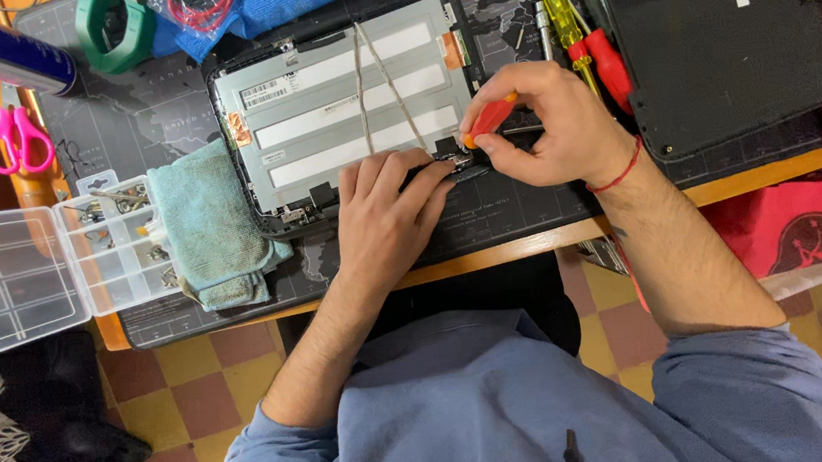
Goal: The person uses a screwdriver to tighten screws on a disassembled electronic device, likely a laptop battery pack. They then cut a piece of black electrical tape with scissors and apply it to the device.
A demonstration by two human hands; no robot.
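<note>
My right hand [547, 127] pinches a small orange screwdriver [488, 117], fingers tight round its handle, tip down at the hinge [452, 160] on the near edge of the opened screen panel [348, 101]. My left hand [384, 213] lies flat beside it, fingers together, tips pressing on that same corner and holding nothing. The panel rests face down on the dark mat [520, 215], right in front of me, its grey metal back and two thin cables bare. So the casing looks already apart, I'd say: a black cover [718, 31] lies off to the right. The hinge is what's in hand; anything further I can't tell. To my left, the clear parts box [28, 268] stands open. Its near compartments hold small screws and metal bits, the far lid half looks bare. A teal cloth [210, 230] lies between box and panel.
</note>
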